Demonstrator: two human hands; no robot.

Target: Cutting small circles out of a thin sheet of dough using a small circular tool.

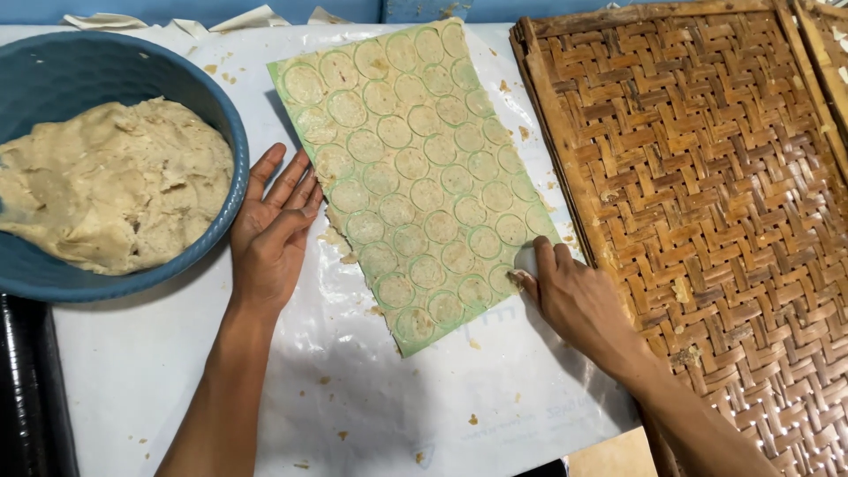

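A blue bowl (231, 132) of dough (110, 181) is set at far left. The left hand (272, 231) is laid flat, fingers extended, against the green round-holed mould (415, 177), apparently steadying it. At its near right corner, the right hand (574, 296) is closed on a small white scraper (526, 259). A woven tray (707, 194) is placed alongside on the counter (159, 353).
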